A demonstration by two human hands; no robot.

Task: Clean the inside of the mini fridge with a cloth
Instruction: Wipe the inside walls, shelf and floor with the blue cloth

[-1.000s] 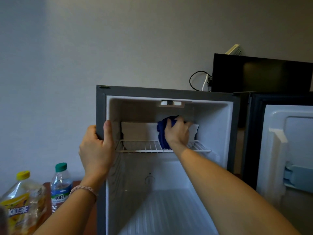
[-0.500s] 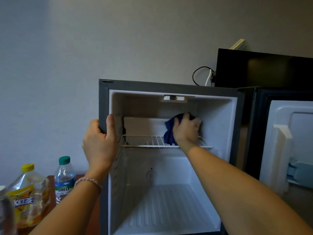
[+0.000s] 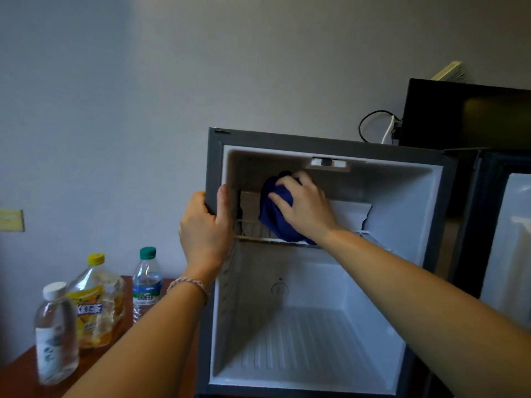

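The mini fridge (image 3: 436,202) stands open, grey outside and white inside, with a wire shelf (image 3: 253,237) across its upper part. A dark blue cloth (image 3: 275,216) is bunched against the back wall above the shelf, at the upper left. My right hand (image 3: 304,208) presses on the cloth with its fingers spread over it. My left hand (image 3: 205,228) grips the fridge's left front edge, thumb on the inner side. A white plate on the back wall shows to the right of the cloth.
The fridge door (image 3: 511,239) hangs open at the right. A black screen (image 3: 465,113) with cables stands on top of the fridge. Three bottles stand on a wooden table (image 3: 17,374) at the lower left: a clear one (image 3: 56,334), a yellow-labelled one (image 3: 96,303), a green-capped one (image 3: 146,282).
My right hand has slid the cloth along the back wall from the right side to the upper left. My left hand keeps its grip on the fridge edge. The view has shifted.
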